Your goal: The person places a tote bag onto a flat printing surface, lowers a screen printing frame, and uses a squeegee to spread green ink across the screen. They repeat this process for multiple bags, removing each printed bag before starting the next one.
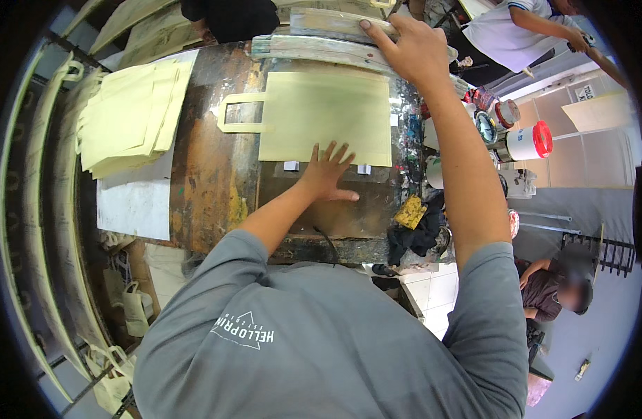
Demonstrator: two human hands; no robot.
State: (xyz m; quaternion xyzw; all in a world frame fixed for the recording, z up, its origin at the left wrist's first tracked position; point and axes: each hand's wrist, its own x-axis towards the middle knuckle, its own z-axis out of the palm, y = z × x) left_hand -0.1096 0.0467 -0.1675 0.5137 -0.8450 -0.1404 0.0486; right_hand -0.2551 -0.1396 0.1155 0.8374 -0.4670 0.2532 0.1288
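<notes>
The head view showed a pale yellow bag [328, 112] lying flat on the stained tabletop [213, 160], in front of the person, its loop handle [241, 98] pointing left. The left hand [325, 179] lay at the bag's near edge, fingers spread wide, their tips over the fabric and the thumb out to the right. Two white tabs [291, 166] stuck out along that edge, one on each side of the hand. The right hand [419, 54] was over the right end of a wooden bar [321, 23] beyond the bag, its thumb stretched apart from the other fingers (whether they closed around the wood, I could not tell). A second bar [300, 47] ran between it and the bag. To the left, a stack of bags [125, 115] overlapped a white sheet [134, 202]; to the right, a yellow sponge [410, 211] sat by a black cloth [417, 241].
</notes>
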